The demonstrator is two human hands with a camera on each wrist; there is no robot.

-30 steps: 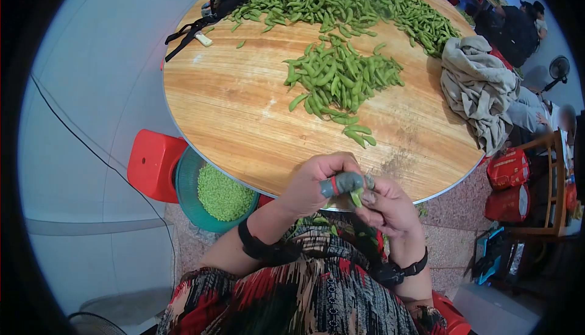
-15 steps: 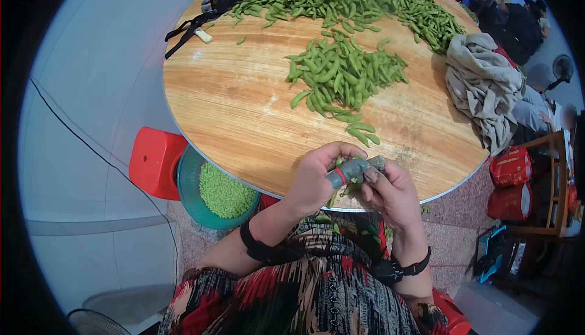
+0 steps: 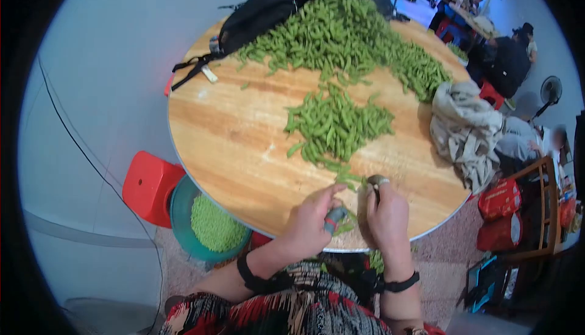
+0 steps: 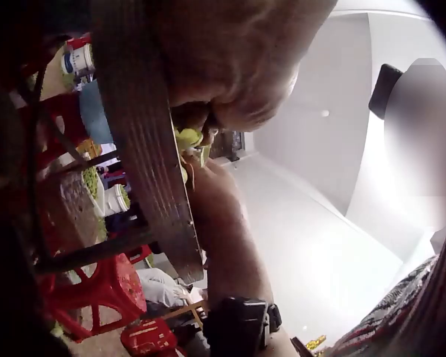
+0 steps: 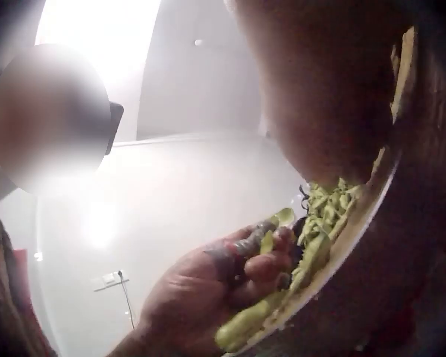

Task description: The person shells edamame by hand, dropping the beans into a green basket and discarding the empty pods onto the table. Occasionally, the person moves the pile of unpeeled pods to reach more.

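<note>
In the head view my left hand (image 3: 308, 222) is at the table's near edge, a grey cover with a red band on one finger. In the right wrist view, its curled fingers hold a split green edamame pod (image 5: 267, 242). A pod (image 3: 345, 228) lies close beside these fingers on the table. My right hand (image 3: 388, 213) reaches farther forward, fingers bent and a dark cover on one tip. Its fingertips are right at the end of a loose pod (image 3: 350, 179); whether they pinch it I cannot tell.
A small pod pile (image 3: 335, 125) lies mid-table, a large heap (image 3: 341, 36) behind it. A black bag (image 3: 259, 21) stands back left, a grey cloth (image 3: 466, 128) at right. Below left, a green basin (image 3: 181, 219) of shelled beans stands by a red stool (image 3: 146, 189).
My hands, together around a pod before, have come apart. The right hand has moved forward to the loose pods; the left stays near the edge. The head view has tilted up.
</note>
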